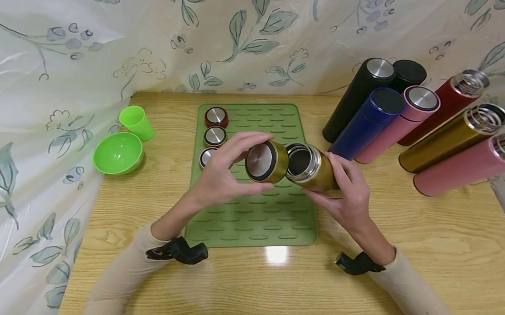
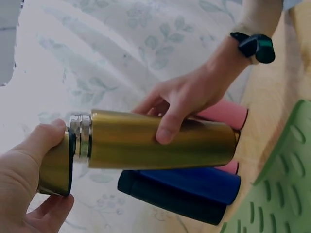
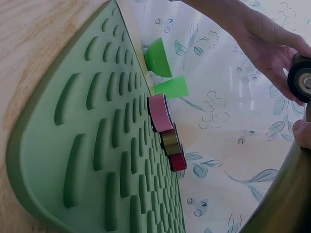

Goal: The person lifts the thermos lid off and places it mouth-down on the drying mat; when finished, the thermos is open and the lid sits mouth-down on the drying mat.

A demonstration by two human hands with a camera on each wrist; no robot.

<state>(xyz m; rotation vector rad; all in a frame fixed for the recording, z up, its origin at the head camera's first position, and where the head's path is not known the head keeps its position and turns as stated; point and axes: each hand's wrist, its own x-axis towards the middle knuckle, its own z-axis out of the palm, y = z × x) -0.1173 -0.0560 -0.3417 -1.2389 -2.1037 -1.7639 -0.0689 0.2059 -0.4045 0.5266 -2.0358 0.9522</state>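
Over the green mat [image 1: 252,222], my left hand [image 1: 220,177] grips a gold lid [image 1: 280,162] with a steel top, thumb below and fingers above. Beside it my right hand [image 1: 349,197] holds a gold thermos bottle [image 1: 324,175], tilted so its open steel mouth [image 1: 303,162] faces the lid. In the left wrist view the steel neck [image 2: 81,136] shows bare, with the lid's rim right at it. The right wrist view shows the lid's dark underside [image 3: 300,80]. Three other lids stand along the mat's left edge: red [image 1: 216,117], gold [image 1: 215,136] and pink [image 3: 160,112].
At the back right stand closed bottles: black [image 1: 356,104], a second black one [image 1: 409,73], blue [image 1: 366,124] and pink [image 1: 390,126]. Lidless red [image 1: 443,108], gold [image 1: 445,140] and pink [image 1: 461,166] bottles stand beside them. A green cup [image 1: 137,122] and bowl [image 1: 118,153] are left.
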